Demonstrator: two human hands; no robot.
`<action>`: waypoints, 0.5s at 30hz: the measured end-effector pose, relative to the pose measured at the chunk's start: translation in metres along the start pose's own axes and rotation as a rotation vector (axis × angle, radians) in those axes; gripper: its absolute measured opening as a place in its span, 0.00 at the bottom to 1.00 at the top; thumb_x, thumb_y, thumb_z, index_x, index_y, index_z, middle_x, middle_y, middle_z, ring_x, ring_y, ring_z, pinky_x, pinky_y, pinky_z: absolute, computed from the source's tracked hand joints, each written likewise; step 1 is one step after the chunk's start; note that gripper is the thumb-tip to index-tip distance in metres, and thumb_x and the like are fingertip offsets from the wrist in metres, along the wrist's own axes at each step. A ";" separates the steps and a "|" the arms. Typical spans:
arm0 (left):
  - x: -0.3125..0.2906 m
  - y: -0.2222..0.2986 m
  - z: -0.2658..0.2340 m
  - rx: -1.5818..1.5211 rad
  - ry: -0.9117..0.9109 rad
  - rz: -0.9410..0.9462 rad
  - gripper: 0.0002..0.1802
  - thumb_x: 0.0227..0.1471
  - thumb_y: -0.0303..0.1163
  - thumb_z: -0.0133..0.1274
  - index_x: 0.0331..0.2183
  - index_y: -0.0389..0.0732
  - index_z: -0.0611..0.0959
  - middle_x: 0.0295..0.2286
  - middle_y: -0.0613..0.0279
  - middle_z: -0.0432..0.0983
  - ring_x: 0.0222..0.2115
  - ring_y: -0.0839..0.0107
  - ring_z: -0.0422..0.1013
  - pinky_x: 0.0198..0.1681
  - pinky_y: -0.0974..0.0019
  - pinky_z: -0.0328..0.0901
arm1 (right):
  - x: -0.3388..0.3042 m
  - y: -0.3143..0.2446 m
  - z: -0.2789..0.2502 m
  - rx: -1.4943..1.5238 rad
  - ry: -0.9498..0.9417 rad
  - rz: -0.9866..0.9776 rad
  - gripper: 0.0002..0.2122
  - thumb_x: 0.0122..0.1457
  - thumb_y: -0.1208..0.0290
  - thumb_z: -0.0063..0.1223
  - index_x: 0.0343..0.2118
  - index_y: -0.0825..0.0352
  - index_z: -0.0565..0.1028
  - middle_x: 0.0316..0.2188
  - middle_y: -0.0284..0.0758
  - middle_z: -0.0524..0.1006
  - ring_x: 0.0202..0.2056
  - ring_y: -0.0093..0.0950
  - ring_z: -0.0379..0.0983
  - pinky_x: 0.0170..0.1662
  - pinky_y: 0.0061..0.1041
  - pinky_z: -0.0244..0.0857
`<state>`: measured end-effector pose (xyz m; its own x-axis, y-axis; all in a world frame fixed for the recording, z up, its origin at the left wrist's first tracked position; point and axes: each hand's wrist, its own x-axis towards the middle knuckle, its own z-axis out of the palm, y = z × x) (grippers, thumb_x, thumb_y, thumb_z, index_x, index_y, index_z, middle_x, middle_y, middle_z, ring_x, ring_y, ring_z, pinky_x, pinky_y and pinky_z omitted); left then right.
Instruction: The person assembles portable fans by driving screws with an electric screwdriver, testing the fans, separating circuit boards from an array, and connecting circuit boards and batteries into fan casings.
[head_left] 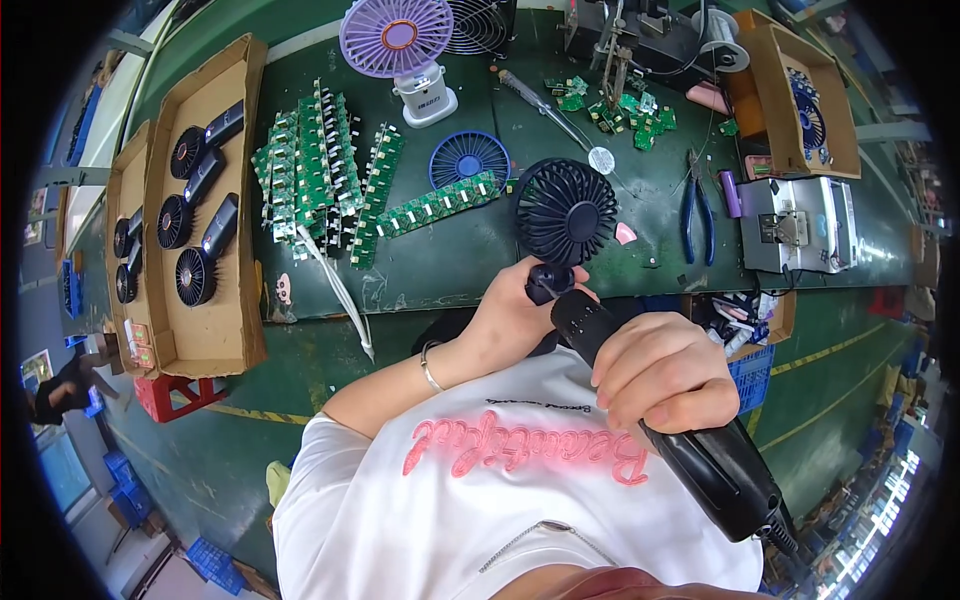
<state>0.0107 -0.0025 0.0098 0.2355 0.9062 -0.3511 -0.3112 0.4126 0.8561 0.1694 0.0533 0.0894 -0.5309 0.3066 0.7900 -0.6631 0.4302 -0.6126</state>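
Observation:
My left hand (515, 310) is closed around the lower part of a small dark handheld fan (568, 212), whose round caged head stands above the fingers near the bench's front edge. Wrapped in my right hand (668, 372) is a thick black electric screwdriver (715, 470), slanting up to the left. Its front end meets the fan's base beside my left fingers; the exact contact is hard to make out. Just behind the fan lie a loose blue fan grille (469, 160) and a strip of green circuit boards (440, 205).
Stacked circuit board strips (310, 165) and a purple fan (397, 38) occupy the bench's left and back. Cardboard trays (205, 330) hold several fans at far left. Pliers (697, 210), a soldering iron (540, 100), a grey machine (800, 225) and a parts box (840, 120) are rightward.

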 end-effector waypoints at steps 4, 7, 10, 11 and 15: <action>0.001 -0.007 0.000 -0.004 -0.003 0.016 0.11 0.54 0.27 0.55 0.39 0.32 0.76 0.31 0.58 0.79 0.34 0.74 0.74 0.41 0.71 0.70 | 0.002 -0.003 0.004 -0.032 0.017 0.023 0.08 0.49 0.75 0.56 0.27 0.72 0.69 0.22 0.40 0.74 0.23 0.37 0.72 0.28 0.35 0.71; -0.002 -0.009 0.001 0.021 0.013 0.044 0.11 0.55 0.26 0.53 0.40 0.32 0.75 0.30 0.61 0.77 0.32 0.75 0.73 0.39 0.71 0.69 | -0.001 0.001 0.012 0.014 0.143 0.048 0.08 0.48 0.76 0.57 0.23 0.72 0.69 0.21 0.41 0.73 0.22 0.38 0.72 0.28 0.36 0.70; -0.002 0.001 0.003 -0.043 0.006 -0.039 0.13 0.53 0.24 0.49 0.43 0.32 0.74 0.30 0.62 0.75 0.33 0.73 0.72 0.40 0.71 0.68 | 0.005 -0.017 -0.015 0.003 0.085 0.123 0.11 0.59 0.66 0.50 0.32 0.70 0.70 0.20 0.42 0.75 0.25 0.38 0.75 0.31 0.37 0.70; -0.001 0.004 0.002 -0.117 -0.031 -0.103 0.15 0.52 0.23 0.47 0.44 0.32 0.73 0.31 0.61 0.74 0.34 0.72 0.72 0.41 0.70 0.67 | -0.003 -0.014 0.008 -0.114 0.595 -0.001 0.18 0.58 0.52 0.51 0.31 0.65 0.68 0.15 0.34 0.71 0.18 0.28 0.67 0.21 0.28 0.62; -0.003 -0.006 -0.001 -0.184 -0.077 0.091 0.31 0.51 0.22 0.48 0.56 0.37 0.56 0.42 0.57 0.66 0.37 0.68 0.71 0.44 0.61 0.68 | -0.022 -0.024 -0.067 -0.227 1.109 -0.127 0.40 0.47 0.26 0.38 0.35 0.68 0.72 0.21 0.35 0.69 0.29 0.29 0.66 0.43 0.29 0.59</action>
<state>0.0106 -0.0077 0.0057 0.2664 0.9336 -0.2399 -0.4954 0.3461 0.7968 0.2323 0.0932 0.0888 0.3675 0.7830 0.5018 -0.5080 0.6210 -0.5969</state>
